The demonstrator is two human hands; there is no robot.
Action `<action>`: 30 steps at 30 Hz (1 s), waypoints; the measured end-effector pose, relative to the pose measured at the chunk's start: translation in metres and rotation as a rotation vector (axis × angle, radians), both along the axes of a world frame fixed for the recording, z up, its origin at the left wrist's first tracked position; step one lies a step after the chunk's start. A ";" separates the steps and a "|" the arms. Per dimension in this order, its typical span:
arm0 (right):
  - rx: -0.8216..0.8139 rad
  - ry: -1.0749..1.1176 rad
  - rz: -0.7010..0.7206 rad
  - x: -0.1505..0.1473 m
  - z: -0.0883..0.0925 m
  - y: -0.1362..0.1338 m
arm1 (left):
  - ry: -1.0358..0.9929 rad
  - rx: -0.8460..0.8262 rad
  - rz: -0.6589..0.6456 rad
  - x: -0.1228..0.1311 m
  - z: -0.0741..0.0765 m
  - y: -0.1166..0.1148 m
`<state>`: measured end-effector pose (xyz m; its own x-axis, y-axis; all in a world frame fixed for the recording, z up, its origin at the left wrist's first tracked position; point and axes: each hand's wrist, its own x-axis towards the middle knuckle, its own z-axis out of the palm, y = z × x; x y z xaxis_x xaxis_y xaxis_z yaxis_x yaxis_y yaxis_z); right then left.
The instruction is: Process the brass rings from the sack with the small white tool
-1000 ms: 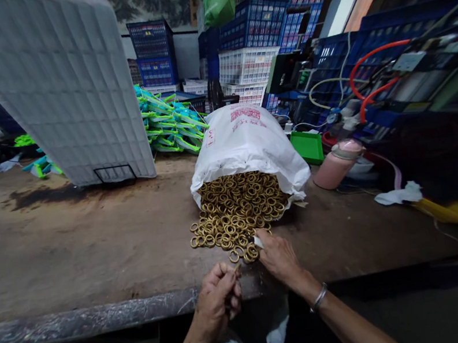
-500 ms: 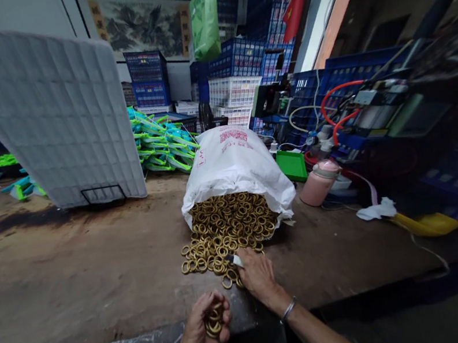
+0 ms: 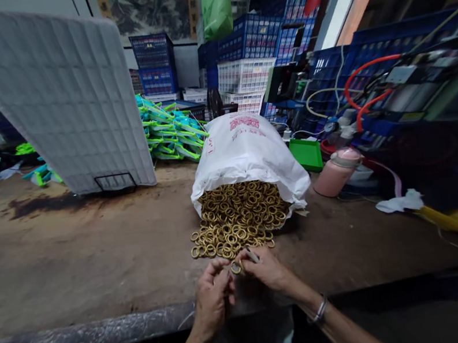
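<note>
A white woven sack lies on its side, its mouth towards me, spilling many brass-coloured rings onto the table. My left hand is closed with curled fingers at the table's front edge; the rings it cupped a moment earlier are hidden by the fingers. Opposite it, my right hand is closed around a small pale tool whose exact kind I cannot make out. A single brass-coloured ring shows between the fingertips of both hands, apparently at the right fingers.
On the brown table, a white quilted panel stands at the left. Green and turquoise plastic pieces are piled behind. To the right are a green tray, a pink bottle and a machine with orange hoses.
My right hand has drawn back from the ring pile towards my left hand. My left hand has turned and lifted, hiding its rings. The view has shifted slightly.
</note>
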<state>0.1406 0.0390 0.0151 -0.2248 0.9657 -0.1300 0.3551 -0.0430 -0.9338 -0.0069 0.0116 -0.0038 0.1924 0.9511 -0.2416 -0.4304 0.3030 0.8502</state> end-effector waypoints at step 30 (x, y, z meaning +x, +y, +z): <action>0.110 -0.136 -0.020 -0.017 -0.006 -0.018 | 0.229 0.025 -0.159 -0.005 0.006 -0.011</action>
<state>0.1240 0.0213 0.0089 -0.1932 0.9798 -0.0508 0.4789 0.0490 -0.8765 -0.0120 0.0005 0.0025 0.2824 0.9196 -0.2731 -0.1751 0.3293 0.9279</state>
